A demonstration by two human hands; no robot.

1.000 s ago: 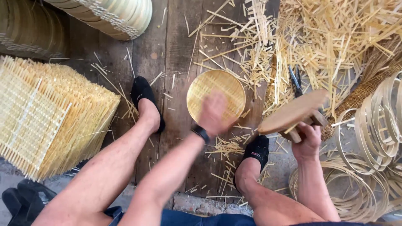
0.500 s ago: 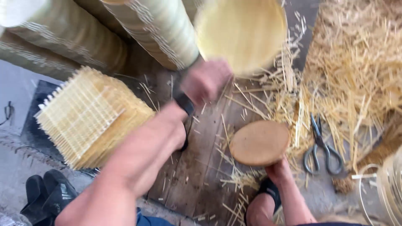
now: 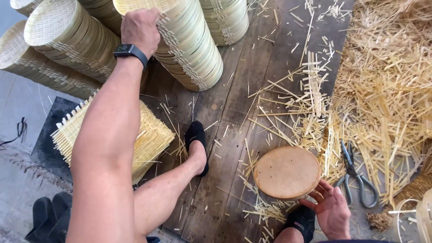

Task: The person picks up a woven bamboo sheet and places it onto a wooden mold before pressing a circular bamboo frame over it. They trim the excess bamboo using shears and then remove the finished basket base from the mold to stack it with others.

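Note:
My left hand (image 3: 140, 28), with a dark watch on its wrist, reaches far forward and rests on top of a leaning stack of round woven bamboo trays (image 3: 189, 42). The fingers curl over the stack's upper rim. My right hand (image 3: 330, 210) is low at the right, fingers spread, touching the edge of a round wooden disc (image 3: 286, 172) that lies on the plank floor. My two feet in black socks show below, one (image 3: 198, 144) in the middle and one beside my right hand.
More stacks of round trays (image 3: 58, 49) lean at the upper left. A pile of square woven bamboo mats (image 3: 148, 135) sits at left. Metal shears (image 3: 355, 175) lie right of the disc. Loose bamboo strips (image 3: 387, 90) cover the right side.
My left hand carried a round woven tray up and forward and now rests on the leaning stack. The wooden disc went from held in my right hand to lying on the floor.

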